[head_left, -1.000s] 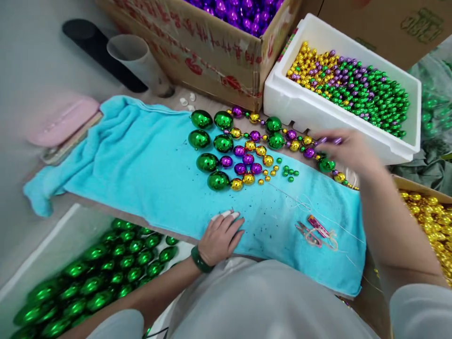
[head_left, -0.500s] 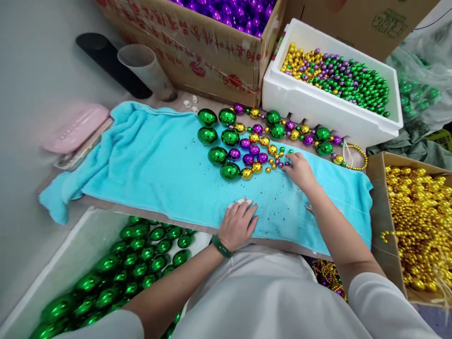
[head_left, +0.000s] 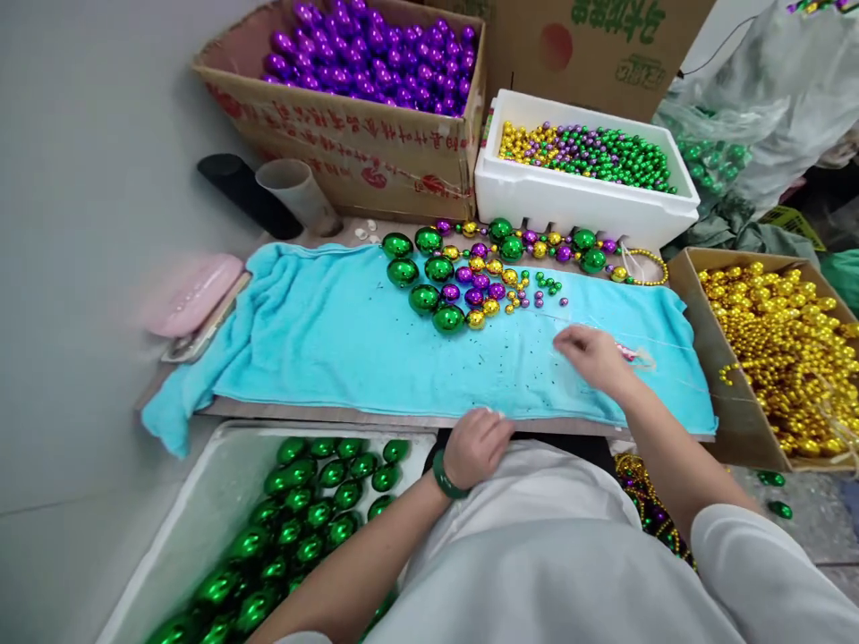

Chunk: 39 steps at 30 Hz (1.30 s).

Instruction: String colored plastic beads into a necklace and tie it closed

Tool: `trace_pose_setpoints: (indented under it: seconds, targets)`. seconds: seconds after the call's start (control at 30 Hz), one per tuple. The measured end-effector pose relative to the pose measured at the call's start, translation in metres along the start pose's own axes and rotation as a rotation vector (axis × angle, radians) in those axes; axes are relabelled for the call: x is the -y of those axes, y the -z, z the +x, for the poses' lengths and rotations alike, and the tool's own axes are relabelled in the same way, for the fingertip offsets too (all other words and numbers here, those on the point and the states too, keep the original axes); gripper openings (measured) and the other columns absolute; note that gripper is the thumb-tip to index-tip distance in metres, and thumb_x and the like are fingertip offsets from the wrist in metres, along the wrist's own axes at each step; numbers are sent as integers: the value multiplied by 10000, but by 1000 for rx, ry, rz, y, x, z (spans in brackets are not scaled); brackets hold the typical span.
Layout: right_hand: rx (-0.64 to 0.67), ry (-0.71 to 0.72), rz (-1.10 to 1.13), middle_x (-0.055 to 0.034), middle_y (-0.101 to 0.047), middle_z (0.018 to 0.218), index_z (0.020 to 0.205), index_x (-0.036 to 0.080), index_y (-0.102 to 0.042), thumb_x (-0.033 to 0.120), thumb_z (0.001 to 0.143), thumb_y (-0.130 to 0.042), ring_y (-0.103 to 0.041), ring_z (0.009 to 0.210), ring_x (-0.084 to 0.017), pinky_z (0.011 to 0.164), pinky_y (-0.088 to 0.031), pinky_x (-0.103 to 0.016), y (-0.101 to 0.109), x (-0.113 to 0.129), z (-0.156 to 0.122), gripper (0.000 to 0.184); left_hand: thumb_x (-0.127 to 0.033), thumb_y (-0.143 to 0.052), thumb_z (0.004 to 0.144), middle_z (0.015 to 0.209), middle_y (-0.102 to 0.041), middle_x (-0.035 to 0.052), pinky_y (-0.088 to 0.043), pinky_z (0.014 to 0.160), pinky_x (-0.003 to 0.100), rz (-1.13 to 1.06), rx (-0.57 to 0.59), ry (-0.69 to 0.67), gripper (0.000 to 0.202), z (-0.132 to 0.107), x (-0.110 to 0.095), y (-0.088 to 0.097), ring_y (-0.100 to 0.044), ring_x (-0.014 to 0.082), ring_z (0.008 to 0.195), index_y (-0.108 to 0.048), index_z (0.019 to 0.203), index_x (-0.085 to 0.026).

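Observation:
My right hand [head_left: 594,358] hovers over the right half of a turquoise towel [head_left: 322,349], thumb and fingers pinched together. Whatever it pinches is too small to make out. A thin clear thread [head_left: 661,341] runs across the towel near it. My left hand [head_left: 478,444] is at the towel's front edge, fingers curled in, with a bit of white at the fingertips. Beyond the hands lie loose beads: large green beads [head_left: 425,299], purple beads [head_left: 477,296], gold beads [head_left: 476,319] and small green beads [head_left: 552,285]. Beside my right hand is a small pink-and-white item [head_left: 629,353].
A strung bead necklace [head_left: 564,253] lies along the back. Behind stand a carton of purple beads [head_left: 362,152] and a white foam box [head_left: 577,192]. A carton of gold beads [head_left: 731,394] is right; a foam tray [head_left: 201,474] of green beads is front left. Dark specks dot the towel.
My right hand has drawn back from the small beads toward me and pinches. My left hand has slid to the towel's edge and curled. Several small beads now lie uncovered. The view has shifted.

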State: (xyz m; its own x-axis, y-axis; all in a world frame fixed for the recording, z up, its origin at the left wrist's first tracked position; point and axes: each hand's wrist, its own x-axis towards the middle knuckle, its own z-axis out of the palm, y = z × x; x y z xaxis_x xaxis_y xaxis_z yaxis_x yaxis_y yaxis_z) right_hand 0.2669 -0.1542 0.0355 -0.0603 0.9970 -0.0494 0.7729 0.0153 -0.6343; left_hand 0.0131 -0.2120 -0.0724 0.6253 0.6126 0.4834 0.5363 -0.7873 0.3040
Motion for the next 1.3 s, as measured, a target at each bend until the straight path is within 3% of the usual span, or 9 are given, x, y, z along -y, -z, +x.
trace_pose_setpoints:
  seconds: [0.13, 0.3, 0.47, 0.57, 0.67, 0.8, 0.9, 1.0, 1.3]
  targets:
    - [591, -9, -374, -37, -705, 762, 750, 192, -678, 128, 790, -529, -644, 724, -175, 635, -435, -245, -28, 1, -87, 167, -204, -440, 918, 734, -623, 49, -416, 645, 291, 57, 293, -12, 218, -39, -3, 11, -547, 163, 697, -657, 919, -183]
    - [432, -297, -628, -169, -685, 954, 970, 106, -652, 9, 829, -395, -666, 887, -267, 684, -460, -309, -49, -29, -143, 308, -235, -360, 949, 933, -652, 107, -437, 709, 333, 319, 483, 354, 309, -41, -7, 11, -592, 236, 857, -601, 1125, -155]
    - [333, -420, -622, -200, -647, 1023, 1058, 79, -603, 3, 848, -336, -652, 937, -287, 683, -462, -316, -62, -47, -157, 347, -183, -291, 938, 979, -652, 143, -431, 751, 338, 331, 651, 559, 332, -18, -21, 11, -613, 257, 917, -599, 1037, -110]
    - [338, -434, -572, -188, -658, 1014, 1074, 87, -597, 24, 844, -358, -661, 913, -261, 680, -444, -292, -57, -54, -160, 338, -176, -334, 896, 954, -666, 115, -417, 728, 314, 174, 788, 588, 287, -9, -18, 31, -623, 234, 884, -614, 951, -139]
    - [419, -386, -499, -142, -693, 930, 977, 122, -647, 46, 799, -429, -667, 853, -231, 641, -410, -262, -39, -60, -167, 291, -167, -415, 797, 806, -664, 46, -398, 663, 261, -162, 1092, 530, 203, -9, -10, 63, -614, 184, 775, -617, 775, -175]
    - [689, -195, -300, -62, -713, 789, 793, 184, -704, 85, 737, -497, -638, 718, -183, 548, -340, -238, -17, -62, -178, 236, -199, -442, 717, 603, -562, -16, -356, 528, 212, -541, 1393, 585, 149, -19, -4, 88, -534, 124, 559, -589, 716, -173]
    - [819, -81, -204, -69, -720, 805, 804, 178, -728, 79, 725, -478, -617, 700, -181, 538, -319, -245, -11, -54, -177, 281, -194, -453, 679, 581, -553, -21, -367, 533, 205, -592, 1371, 611, 140, -23, -4, 80, -520, 116, 551, -590, 693, -163]
    - [731, -117, -181, -61, -724, 828, 806, 188, -733, 105, 744, -479, -618, 732, -179, 581, -344, -243, -6, -44, -165, 275, -179, -449, 675, 589, -585, -13, -381, 553, 207, -514, 1306, 577, 165, -21, -5, 70, -539, 126, 589, -613, 685, -167]
    - [-92, -234, -449, -113, -657, 1082, 1084, 169, -646, 259, 948, -331, -604, 921, -214, 681, -375, -267, 31, -54, -37, 355, -304, -405, 917, 935, -676, 48, -464, 781, 290, -284, 702, 373, 258, 22, 1, 88, -617, 173, 873, -643, 941, -208]
